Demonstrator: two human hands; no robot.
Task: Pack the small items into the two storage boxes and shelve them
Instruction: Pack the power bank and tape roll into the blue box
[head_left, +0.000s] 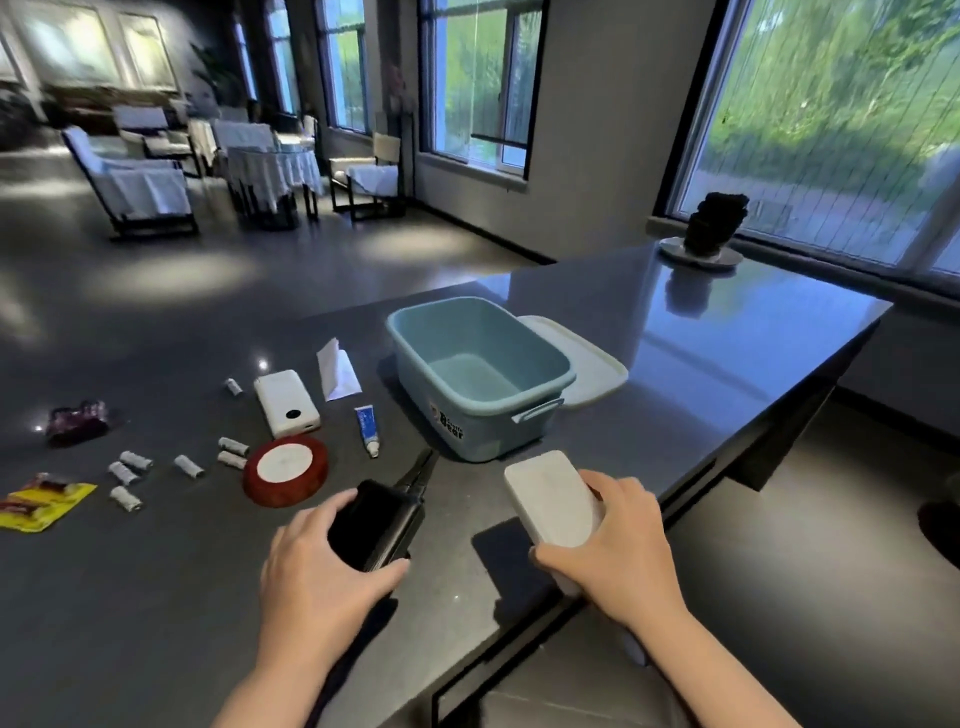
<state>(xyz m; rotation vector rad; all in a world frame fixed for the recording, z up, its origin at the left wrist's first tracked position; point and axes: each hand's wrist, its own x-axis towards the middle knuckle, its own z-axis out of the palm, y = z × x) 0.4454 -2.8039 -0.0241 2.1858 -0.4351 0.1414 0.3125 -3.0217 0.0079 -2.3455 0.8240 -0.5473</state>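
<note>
Beside the empty box (480, 376), left hand (317, 566) grips a radio (376, 525), right hand (618, 545) a white case (553, 499), likely for packing.

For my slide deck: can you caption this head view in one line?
Left hand grips a black device, right hand a white case, before an empty blue box.

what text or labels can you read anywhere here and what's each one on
"Bear": on the near end of the blue storage box, in large dark letters by a small logo.
A smaller word above "Bear" on the same box: too blurred to read.
Blue and white tube: has print, too small to read.
Yellow packet and dark purple packet: printing blurred, unreadable.
White power bank: no text can be made out.
</note>
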